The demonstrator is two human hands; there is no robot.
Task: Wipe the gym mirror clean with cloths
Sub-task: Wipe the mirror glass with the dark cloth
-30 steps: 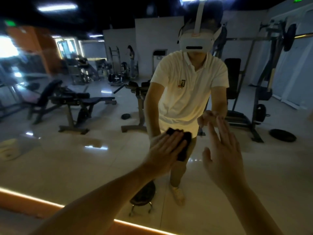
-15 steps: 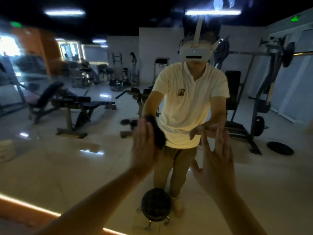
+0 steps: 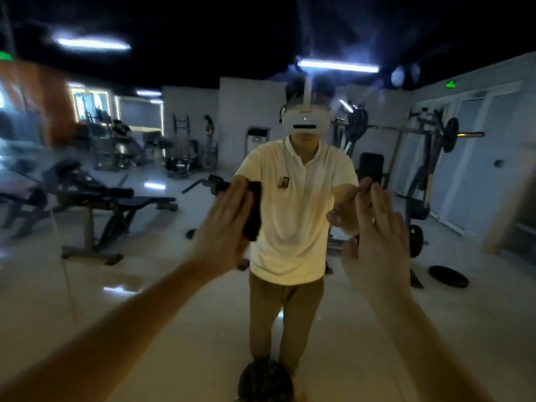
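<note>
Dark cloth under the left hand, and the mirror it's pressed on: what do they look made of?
Dark cloth: apparently soft matte fabric, black with no shine, bunched thick beneath the flat left hand; the weave is too blurred to name. Mirror: glass with a glossy finish, as it returns a full reflection; pale smears near the top suggest film on the surface.

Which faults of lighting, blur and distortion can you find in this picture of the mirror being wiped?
Head view: dim room, the ceiling strip light flaring into hazy streaks on the mirror; head view: the left edge is blurred and straight lines bow from the wide lens; head view: the left hand and dark cloth look soft-edged.
</note>
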